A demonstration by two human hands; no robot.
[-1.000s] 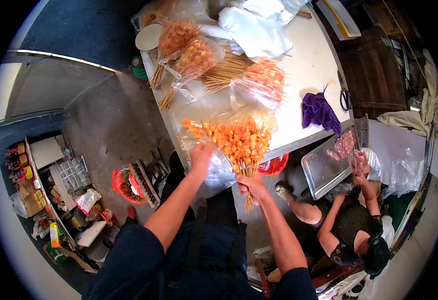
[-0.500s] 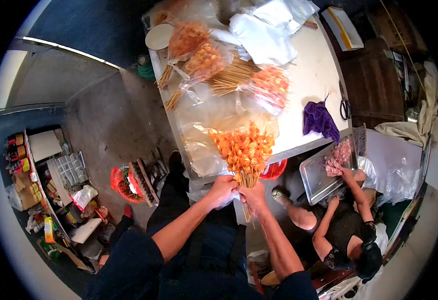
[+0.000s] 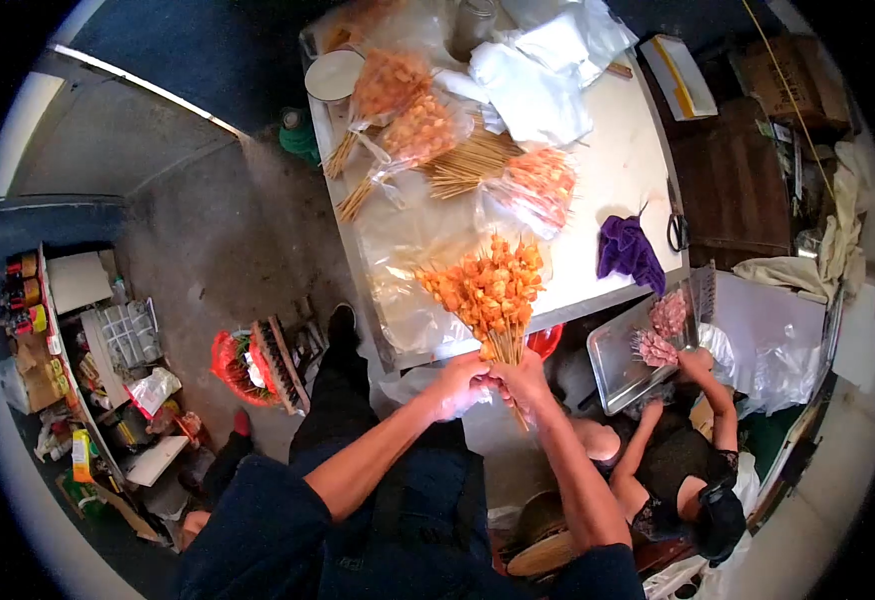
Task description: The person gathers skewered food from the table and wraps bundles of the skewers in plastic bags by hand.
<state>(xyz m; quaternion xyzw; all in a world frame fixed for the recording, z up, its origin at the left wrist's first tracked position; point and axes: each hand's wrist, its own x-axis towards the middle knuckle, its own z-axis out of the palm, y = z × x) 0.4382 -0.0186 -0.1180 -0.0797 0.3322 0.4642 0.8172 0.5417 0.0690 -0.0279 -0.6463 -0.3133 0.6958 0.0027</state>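
A fan of orange skewers (image 3: 493, 290) points up over the table's near edge, its bare sticks gathered below. My right hand (image 3: 523, 380) is wrapped round those sticks. Touching it at the left, my left hand (image 3: 456, 387) has its fingers closed at the sticks; clear plastic shows beneath it, and what it grips is hard to make out. Beyond the fan, bagged skewers (image 3: 540, 185) and loose bamboo sticks (image 3: 473, 160) lie on the white table (image 3: 608, 240).
A purple cloth (image 3: 630, 252) and scissors (image 3: 677, 232) lie at the table's right. A co-worker (image 3: 693, 480) sits at the lower right, hands by a metal tray (image 3: 613, 362) with pink skewers. Red basket (image 3: 243, 368) and crowded shelves (image 3: 108, 370) stand left.
My left hand has come from the left of the bunch to the sticks beside my right hand. The co-worker's pink skewers have been lowered onto the tray. The view has shifted slightly.
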